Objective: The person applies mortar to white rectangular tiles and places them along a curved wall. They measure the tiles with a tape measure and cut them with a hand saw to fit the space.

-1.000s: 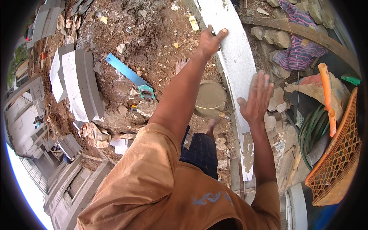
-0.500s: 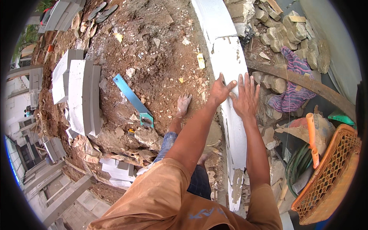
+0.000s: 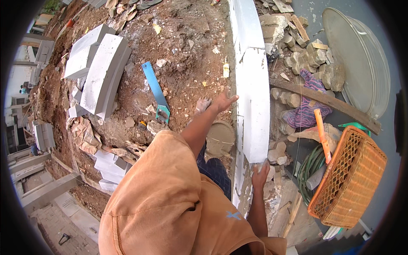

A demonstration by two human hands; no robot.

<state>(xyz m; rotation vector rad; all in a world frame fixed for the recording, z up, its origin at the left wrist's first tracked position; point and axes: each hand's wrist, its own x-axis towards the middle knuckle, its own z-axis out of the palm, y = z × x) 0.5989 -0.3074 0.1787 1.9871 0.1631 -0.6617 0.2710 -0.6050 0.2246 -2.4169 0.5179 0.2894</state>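
A row of white lightweight blocks [image 3: 250, 80] runs from the top of the view toward me along a mortar-smeared strip. My left hand [image 3: 223, 102] is beside the row's left edge, thumb and finger apart, holding nothing. My right hand [image 3: 259, 175] is lower, its fingertips against the near end of the closest block, fingers apart and slightly blurred. A round tub of wet grey mortar [image 3: 219, 138] sits below my left hand, partly behind my arm. A blue handsaw with a teal handle [image 3: 155, 89] lies on the soil to the left. My foot shows just behind my left hand.
White blocks [image 3: 102, 76] are stacked at left. Rubble [image 3: 314, 57], a plank [image 3: 348, 108], purple patterned cloth [image 3: 308, 117], an orange pipe [image 3: 322, 136], a coiled hose [image 3: 304, 178] and a wicker basket [image 3: 348, 178] crowd the right, near a large translucent round container [image 3: 357, 59].
My hands were on the block's top, close together half a second ago. They have separated: left onto the row's left edge, right down to the block's near end. The view has also shifted.
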